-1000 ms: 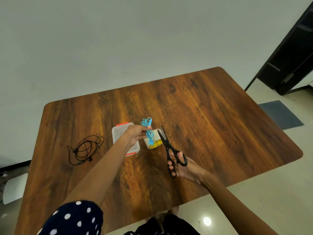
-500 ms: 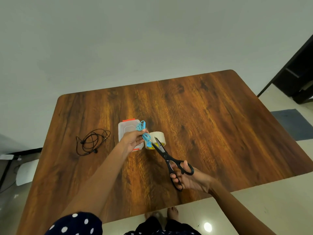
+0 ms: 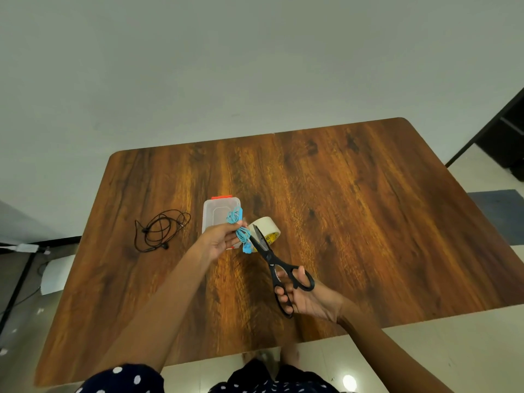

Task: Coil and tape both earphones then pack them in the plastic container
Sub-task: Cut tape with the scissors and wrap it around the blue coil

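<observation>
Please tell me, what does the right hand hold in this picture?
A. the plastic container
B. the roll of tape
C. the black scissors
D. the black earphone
C: the right hand has its fingers through the handles of the black scissors, whose blades point at the blue earphone held by the left hand.

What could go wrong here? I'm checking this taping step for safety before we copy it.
1. The scissors in the right hand are open, blades right beside the blue earphone bundle: a slip might nick the cable instead of the tape.
2. The blades also sit close to the left hand, which pinches that bundle, so fingers could get caught.
3. The black earphone lies loose and uncoiled, prone to tangling.
</observation>
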`<state>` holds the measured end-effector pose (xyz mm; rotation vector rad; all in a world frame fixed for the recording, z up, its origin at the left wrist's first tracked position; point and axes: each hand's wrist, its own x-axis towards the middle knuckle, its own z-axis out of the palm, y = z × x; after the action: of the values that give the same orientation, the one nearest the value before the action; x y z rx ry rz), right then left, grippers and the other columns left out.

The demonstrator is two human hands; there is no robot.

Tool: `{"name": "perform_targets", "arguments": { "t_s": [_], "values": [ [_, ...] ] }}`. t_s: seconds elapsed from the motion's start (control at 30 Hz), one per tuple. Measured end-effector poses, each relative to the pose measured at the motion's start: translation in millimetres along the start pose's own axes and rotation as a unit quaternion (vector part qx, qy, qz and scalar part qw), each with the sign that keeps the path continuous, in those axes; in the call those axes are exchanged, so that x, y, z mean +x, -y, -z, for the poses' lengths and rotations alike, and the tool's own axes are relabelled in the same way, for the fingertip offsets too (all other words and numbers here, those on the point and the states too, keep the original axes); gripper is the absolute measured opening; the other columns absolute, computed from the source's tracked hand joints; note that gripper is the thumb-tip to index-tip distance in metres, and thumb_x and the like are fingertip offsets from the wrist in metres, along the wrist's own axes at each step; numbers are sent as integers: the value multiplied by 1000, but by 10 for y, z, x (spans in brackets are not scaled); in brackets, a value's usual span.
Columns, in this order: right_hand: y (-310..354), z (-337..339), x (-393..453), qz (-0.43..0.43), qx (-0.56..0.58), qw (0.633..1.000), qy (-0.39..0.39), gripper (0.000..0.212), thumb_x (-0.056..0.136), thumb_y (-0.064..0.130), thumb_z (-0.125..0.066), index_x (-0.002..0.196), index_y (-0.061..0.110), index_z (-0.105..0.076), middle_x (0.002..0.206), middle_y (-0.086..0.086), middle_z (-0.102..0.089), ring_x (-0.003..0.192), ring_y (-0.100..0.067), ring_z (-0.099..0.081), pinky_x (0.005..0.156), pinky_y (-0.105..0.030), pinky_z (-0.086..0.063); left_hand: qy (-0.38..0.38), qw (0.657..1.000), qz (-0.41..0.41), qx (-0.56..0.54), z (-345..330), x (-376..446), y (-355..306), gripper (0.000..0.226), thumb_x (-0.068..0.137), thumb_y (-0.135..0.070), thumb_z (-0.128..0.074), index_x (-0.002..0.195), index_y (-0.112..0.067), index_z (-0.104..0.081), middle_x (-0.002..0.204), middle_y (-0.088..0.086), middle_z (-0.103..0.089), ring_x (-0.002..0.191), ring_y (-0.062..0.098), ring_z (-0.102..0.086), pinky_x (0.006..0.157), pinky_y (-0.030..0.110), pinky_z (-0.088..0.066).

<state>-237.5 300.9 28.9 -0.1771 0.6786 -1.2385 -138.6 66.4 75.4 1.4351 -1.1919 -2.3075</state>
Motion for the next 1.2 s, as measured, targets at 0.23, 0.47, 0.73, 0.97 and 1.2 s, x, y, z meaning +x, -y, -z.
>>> {"name": "perform_targets", "arguments": {
  "t_s": [0.23,0.47,0.73,0.97,1.2],
  "values": [
    [19,-22,153,18,14,1000,-13,64,72,58,-70,116,19,-45,94,-6,-51,81,-13,-53,68,-24,-48,-12,1000,-2,-26,12,-6,57,39,89,-4,-60,127,-2,-51,102,11,-68,94,21,-65,92,37,-49],
    [19,-26,201,24,16,999,-28,73,70,59,-72,120,16,-40,92,-7,-53,79,-13,-53,66,-24,-48,-32,999,-12,-33,-50,-3,91,33,89,-5,-61,121,-4,-53,97,10,-68,90,19,-65,91,36,-49],
    [33,-78,152,29,-4,999,-31,75,71,61,-70,121,15,-38,90,-6,-53,77,-12,-53,65,-24,-47,-43,997,-16,-55,-62,7,104,28,89,-6,-61,116,-5,-56,94,9,-68,89,19,-65,87,34,-50],
    [15,-72,52,24,3,1000,-15,72,70,65,-67,115,16,-39,88,-4,-53,76,-12,-53,64,-24,-48,-28,997,1,-78,-12,-7,90,28,89,-6,-61,117,-6,-56,98,10,-68,90,19,-66,69,28,-57],
    [1,-72,98,6,21,1000,-1,66,74,64,-64,113,16,-42,90,-7,-53,77,-14,-54,66,-27,-48,-9,997,11,-74,103,-5,124,16,90,-8,-60,105,-7,-62,89,8,-73,86,18,-70,71,30,-58]
  ]
}}
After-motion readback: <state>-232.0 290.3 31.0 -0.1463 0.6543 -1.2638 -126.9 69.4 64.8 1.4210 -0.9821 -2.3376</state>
